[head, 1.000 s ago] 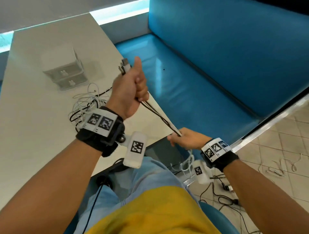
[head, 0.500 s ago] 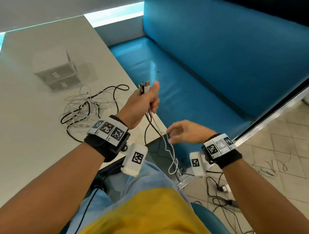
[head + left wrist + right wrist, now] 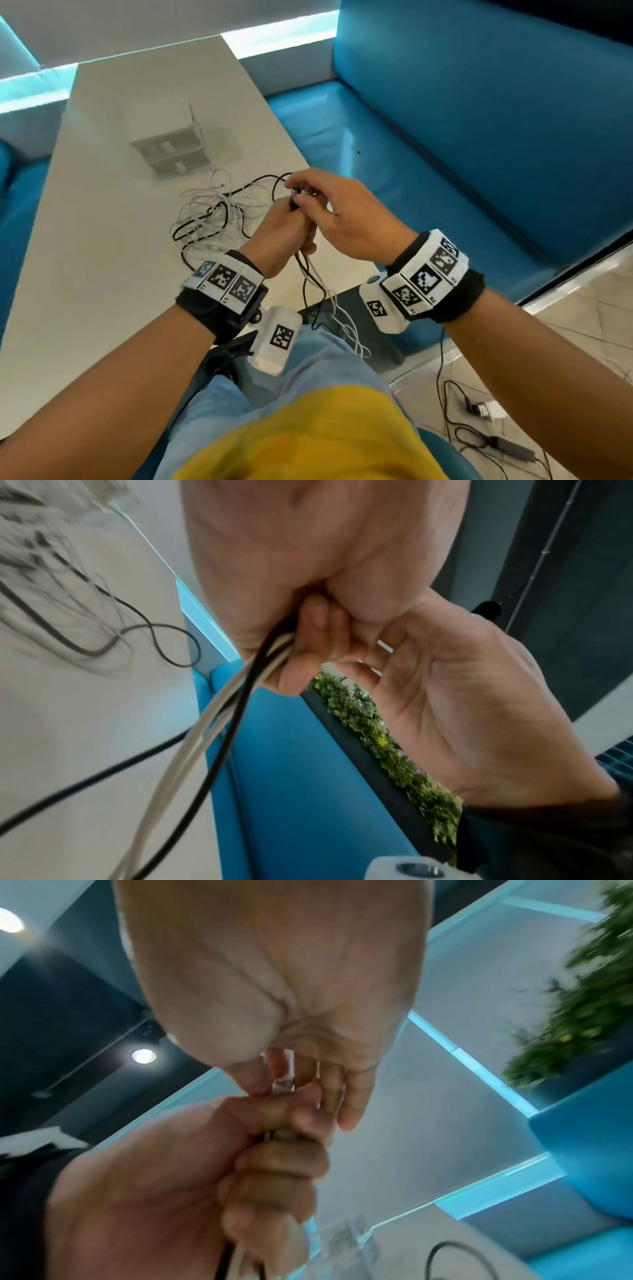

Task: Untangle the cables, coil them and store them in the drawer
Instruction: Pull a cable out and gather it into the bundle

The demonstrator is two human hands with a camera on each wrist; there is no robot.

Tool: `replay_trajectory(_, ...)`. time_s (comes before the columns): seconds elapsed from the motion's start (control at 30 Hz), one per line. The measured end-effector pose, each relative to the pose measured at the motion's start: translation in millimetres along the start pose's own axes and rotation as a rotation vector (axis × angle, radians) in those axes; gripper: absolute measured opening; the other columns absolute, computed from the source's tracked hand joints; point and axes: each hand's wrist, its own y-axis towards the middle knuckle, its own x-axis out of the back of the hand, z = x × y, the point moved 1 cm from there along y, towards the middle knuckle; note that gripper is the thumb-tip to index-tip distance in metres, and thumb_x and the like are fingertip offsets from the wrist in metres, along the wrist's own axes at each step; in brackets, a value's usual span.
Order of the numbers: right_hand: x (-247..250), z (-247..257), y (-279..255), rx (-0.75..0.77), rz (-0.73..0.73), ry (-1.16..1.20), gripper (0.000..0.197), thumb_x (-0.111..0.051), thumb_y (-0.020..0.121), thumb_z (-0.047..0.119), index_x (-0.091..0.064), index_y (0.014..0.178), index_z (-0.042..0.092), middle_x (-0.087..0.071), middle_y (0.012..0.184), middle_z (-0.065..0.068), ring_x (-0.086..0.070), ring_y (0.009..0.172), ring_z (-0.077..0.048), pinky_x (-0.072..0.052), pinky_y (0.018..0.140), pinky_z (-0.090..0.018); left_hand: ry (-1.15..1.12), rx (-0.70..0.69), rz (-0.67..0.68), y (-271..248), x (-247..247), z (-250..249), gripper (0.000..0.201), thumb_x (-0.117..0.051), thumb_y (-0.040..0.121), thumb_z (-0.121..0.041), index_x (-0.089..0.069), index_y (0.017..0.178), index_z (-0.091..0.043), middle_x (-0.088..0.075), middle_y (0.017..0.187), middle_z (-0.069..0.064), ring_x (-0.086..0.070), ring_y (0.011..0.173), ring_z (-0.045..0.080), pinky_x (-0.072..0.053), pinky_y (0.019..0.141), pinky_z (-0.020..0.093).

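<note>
White and black cables run bunched through the left hand, fist tight round them; the right hand pinches their plug ends; tangle lies uncoiled on the table; drawer unit closed; storing remains.

I'm seeing the tangled heap of black and white cables sprawling between my hands and the small white two-drawer plastic box; bare pale tabletop is lying open leftward.
</note>
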Motion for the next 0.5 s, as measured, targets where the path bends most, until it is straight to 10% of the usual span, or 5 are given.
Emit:
replay_trajectory(0.3, -69.0, 33.7, 34.3, 0.210, 0.101, -0.029, 0.038, -0.041, 0.096, 0.016, -0.058, 0.130, 0.012, -0.061, 0.129, -0.006, -0.056, 0.117, -0.019, -0.043, 0.101, -0.032, -0.099, -0.012, -0.148, -30.9, 57.0, 20.0, 0.008, -0.048, 0.077, -0.022, -0.047, 0.080, -0.015, -0.045, 0.081, 0.012, -0.037, 0.071, 0.023, -0.033, 0.061, 0.032)
replay_trajectory(0.4, -89.8, 39.0, 39.3, 0.081, 0.073, 0.231, 0.048, -0.046, 0.099, 0.028, -0.036, 0.146, 0.026, -0.050, 0.139, -0.003, -0.048, 0.124, -0.012, -0.038, 0.105, -0.025, -0.247, 0.102, -0.342, -30.7, 73.6, 25.9, 0.018, -0.053, 0.091, -0.027, -0.056, 0.075, -0.020, -0.051, 0.066, 0.009, -0.043, 0.062, 0.020, -0.036, 0.056, 0.030)
replay_trajectory(0.5, -120.5, 31.1, 40.5, -0.169, 0.379, 0.531, 0.044, -0.040, 0.100, 0.041, -0.037, 0.140, 0.025, -0.061, 0.119, -0.006, -0.062, 0.104, -0.021, -0.050, 0.089, -0.036, -0.519, 0.174, -0.564, -32.5, 97.8, 34.8, 0.026, -0.063, 0.089, -0.027, -0.060, 0.066, -0.016, -0.055, 0.050, -0.002, -0.048, 0.044, 0.013, -0.035, 0.044, 0.021)
